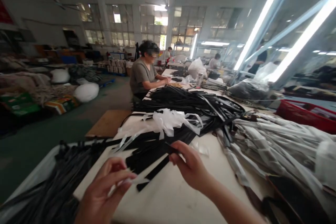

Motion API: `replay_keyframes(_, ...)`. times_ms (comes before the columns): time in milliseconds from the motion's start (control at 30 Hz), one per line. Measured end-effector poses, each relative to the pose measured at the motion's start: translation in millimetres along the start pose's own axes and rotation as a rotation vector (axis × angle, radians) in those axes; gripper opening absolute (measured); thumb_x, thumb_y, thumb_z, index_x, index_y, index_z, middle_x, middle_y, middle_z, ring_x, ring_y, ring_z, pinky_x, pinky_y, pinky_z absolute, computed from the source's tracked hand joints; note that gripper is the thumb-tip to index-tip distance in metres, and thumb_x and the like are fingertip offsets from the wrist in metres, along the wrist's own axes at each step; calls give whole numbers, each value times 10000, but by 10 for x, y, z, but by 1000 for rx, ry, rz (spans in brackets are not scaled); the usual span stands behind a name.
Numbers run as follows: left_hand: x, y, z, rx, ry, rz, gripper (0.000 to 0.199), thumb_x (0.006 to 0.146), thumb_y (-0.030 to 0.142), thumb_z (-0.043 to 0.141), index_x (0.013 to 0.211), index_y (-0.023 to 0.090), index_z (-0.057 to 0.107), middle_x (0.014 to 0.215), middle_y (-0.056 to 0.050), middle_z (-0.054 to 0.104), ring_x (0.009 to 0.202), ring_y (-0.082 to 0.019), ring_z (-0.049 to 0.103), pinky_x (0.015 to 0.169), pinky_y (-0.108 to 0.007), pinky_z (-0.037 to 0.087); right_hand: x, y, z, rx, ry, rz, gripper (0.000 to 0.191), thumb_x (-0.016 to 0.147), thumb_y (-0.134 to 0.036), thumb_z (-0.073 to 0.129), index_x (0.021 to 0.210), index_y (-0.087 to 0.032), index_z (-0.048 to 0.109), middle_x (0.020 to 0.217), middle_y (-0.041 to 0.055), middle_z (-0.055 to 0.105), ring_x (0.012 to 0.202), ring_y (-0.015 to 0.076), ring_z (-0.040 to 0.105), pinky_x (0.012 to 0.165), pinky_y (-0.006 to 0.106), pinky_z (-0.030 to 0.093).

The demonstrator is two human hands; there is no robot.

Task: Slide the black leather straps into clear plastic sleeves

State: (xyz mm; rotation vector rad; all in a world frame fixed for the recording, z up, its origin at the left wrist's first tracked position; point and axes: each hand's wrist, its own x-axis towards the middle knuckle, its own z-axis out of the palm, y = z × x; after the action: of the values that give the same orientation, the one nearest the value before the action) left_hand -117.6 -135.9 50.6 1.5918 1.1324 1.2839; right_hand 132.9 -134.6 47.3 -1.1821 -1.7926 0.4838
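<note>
Near the bottom centre of the frame, the right hand has its grip pinching 1 thin black strap between thumb and fingers. At lower left, the left hand has its grip pressed together on 1 white plastic strip. Below them lies the white worktop, carrying 1 heap of black straps at upper centre, topped by a tangle of white plastic film. Film-wrapped grey bundles fill the right side, beside 1 red crate. Further up the worktop sits 1 co-worker.
</note>
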Motion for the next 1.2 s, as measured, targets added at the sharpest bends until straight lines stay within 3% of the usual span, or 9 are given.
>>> replay_keyframes(233,99,-76,490,-301,-157,-400,289,753,412,677,873,148,679,616,5,584,558,-105,479,537,-204,388,-309,-42,245,240,-79,206,217,776,-288,657,936,-201,540,597,-77,346,513,97,332,477,217,299)
replay_keyframes(400,61,-106,608,-259,-261,-406,256,756,404,653,759,158,583,638,-12,635,575,-133,571,572,-229,445,-302,24,367,207,-33,199,183,833,-300,566,708,-171,601,571,-34,454,533,105,398,509,227,327)
replay_keyframes(567,26,-215,550,63,-338,-363,154,778,319,613,722,176,597,650,-6,641,527,-134,557,516,-232,434,-310,142,248,141,4,305,268,822,-310,567,601,-173,504,542,-44,411,525,96,363,491,221,295)
replay_keyframes(667,86,-201,503,165,-403,-300,58,730,237,656,750,182,653,722,-20,673,707,-177,625,676,-257,479,-301,172,184,129,-33,346,275,803,-301,589,588,-176,471,536,-54,375,519,89,335,477,220,273)
replay_keyframes(733,131,-168,520,89,-427,-283,213,687,215,700,896,189,672,895,-50,699,888,-214,637,812,-290,480,-296,166,171,116,-98,336,269,802,-288,594,587,-174,480,540,-55,384,523,88,336,481,222,265)
replay_keyframes(800,159,-144,586,-19,-414,-301,340,667,215,720,998,186,648,975,-74,689,946,-229,630,845,-311,482,-298,150,177,110,-149,312,281,809,-285,595,577,-170,485,535,-57,380,521,85,329,483,224,254)
replay_keyframes(967,151,-148,778,-74,-309,-368,282,652,165,692,927,170,630,687,-1,641,695,-161,617,687,-262,492,-322,134,173,191,-239,283,299,834,-313,594,592,-158,511,549,-58,386,539,83,318,484,215,255)
replay_keyframes(1067,140,-132,788,-98,-262,-392,285,599,122,692,873,165,623,588,42,589,609,-129,581,616,-224,463,-334,132,128,278,-308,307,138,803,-293,636,778,-166,589,601,-56,447,544,84,352,491,206,284)
replay_keyframes(1200,146,-71,732,-108,-209,-422,287,527,109,716,790,162,613,557,55,573,564,-113,557,564,-203,438,-348,115,31,363,-339,252,384,784,-480,655,1004,-194,523,668,-50,448,549,98,358,487,215,298)
